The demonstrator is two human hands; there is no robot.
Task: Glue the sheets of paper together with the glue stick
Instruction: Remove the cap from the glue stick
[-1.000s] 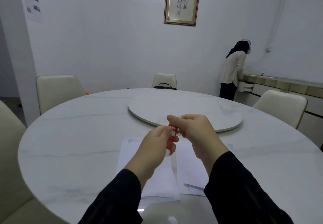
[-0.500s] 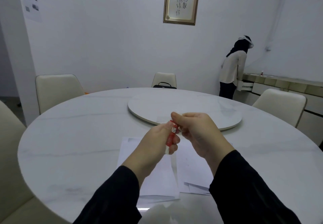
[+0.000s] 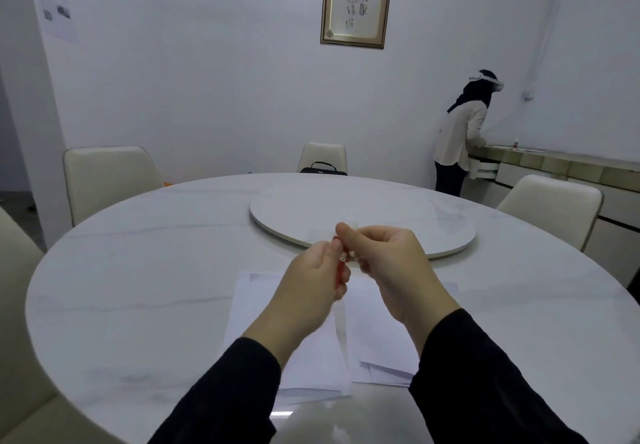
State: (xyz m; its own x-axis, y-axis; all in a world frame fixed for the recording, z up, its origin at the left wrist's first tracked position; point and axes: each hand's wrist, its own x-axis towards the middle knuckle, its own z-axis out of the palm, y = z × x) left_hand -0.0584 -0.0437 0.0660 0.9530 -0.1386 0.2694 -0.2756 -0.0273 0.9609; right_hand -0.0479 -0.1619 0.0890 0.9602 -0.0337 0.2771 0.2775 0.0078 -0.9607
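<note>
Now, glue stick (image 3: 341,267) between both hands

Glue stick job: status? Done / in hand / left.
Done: the sheets of paper lie side by side on the table, and the glue stick has been picked up.
In hand: the left hand grips its red barrel while the right hand pinches the top end, apparently working the cap.
Left: no glue visible on the paper; spreading and pressing the sheets together remain.

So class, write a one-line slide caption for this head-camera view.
Both hands, left hand and right hand, grip a red glue stick above white paper sheets on a round marble table.
</note>
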